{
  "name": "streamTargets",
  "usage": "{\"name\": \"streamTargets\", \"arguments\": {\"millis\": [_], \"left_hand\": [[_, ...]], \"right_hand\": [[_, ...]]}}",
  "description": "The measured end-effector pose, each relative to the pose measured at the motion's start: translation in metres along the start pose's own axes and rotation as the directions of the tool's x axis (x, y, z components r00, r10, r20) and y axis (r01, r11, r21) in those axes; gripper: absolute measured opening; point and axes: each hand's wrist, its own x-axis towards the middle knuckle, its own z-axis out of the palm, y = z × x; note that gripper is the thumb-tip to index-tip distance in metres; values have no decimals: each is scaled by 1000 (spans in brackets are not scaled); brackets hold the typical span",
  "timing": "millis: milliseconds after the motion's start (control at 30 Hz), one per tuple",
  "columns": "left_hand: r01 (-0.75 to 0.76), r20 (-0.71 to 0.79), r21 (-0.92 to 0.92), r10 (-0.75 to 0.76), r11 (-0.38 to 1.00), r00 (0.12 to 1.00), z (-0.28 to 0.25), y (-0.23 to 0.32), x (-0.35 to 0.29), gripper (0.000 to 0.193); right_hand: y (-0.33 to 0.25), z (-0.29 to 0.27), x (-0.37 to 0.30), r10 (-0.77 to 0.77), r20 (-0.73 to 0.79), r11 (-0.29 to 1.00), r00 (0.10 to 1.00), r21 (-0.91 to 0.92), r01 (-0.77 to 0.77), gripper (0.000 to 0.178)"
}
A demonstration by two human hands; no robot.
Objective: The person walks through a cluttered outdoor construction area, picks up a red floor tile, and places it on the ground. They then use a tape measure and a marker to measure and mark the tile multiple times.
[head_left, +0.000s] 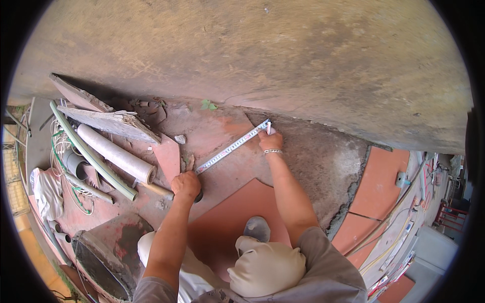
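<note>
A tape measure's pale blade (230,150) is drawn out in a slanting line between my two hands, just over the dusty ground. My left hand (185,185) is closed round the dark case (198,196), mostly hidden under the fingers. At the far end, beside the foot of the wall, my right hand (271,141) pinches the blade's tip, its wrist carrying a bracelet. A small white thing shows at those fingers, too small to name. Between my forearms lies a large reddish tile (230,209), with my grey shoe (257,229) on it.
A stained wall (262,60) runs along the far side. Broken slabs (108,121), a white roll (116,151), a green pipe (91,154) and a tipped bucket (108,252) crowd the left. Reddish tiles (379,182) edge a bare cement patch (323,161) on the right.
</note>
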Motion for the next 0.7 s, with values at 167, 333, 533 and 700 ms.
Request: {"name": "streamTargets", "arguments": {"millis": [167,333,533,700], "left_hand": [[6,-53,-22,-8,1000,999,5,-2,0,32],[0,-46,6,0,1000,999,7,-3,1,32],[24,-78,-18,-25,1000,997,15,-5,3,38],[28,-84,-35,-31,999,996,17,-5,4,38]], "right_hand": [[9,5,5,-4,-13,1000,1000,6,4,30],[12,10,7,1,-10,998,1000,56,-1,29],[12,8,6,34,8,998,999,54,-34,29],[19,13,9,47,-3,997,999,57,-47,32]]}}
